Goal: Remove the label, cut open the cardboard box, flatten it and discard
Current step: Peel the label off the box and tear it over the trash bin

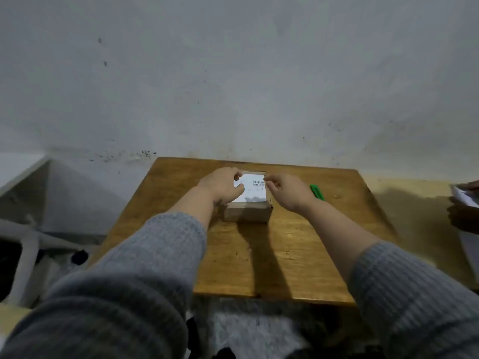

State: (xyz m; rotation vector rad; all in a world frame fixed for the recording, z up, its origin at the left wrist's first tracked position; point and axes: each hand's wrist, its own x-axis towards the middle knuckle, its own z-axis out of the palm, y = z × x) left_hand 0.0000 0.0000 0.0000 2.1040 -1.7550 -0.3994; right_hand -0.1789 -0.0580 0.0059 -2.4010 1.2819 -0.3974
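A small brown cardboard box (247,212) stands near the far edge of a wooden table (298,250). A white label (255,191) with barcodes covers its top. My left hand (223,185) grips the box's left side, fingers on the label's left edge. My right hand (287,191) pinches the label's far right corner between thumb and forefinger. A green cutter (316,192) lies on the table just right of my right hand, partly hidden by it.
A stained grey wall rises right behind the table. White frame pieces (26,242) stand at the left. Another person's hand holding white paper (464,198) shows at the right edge.
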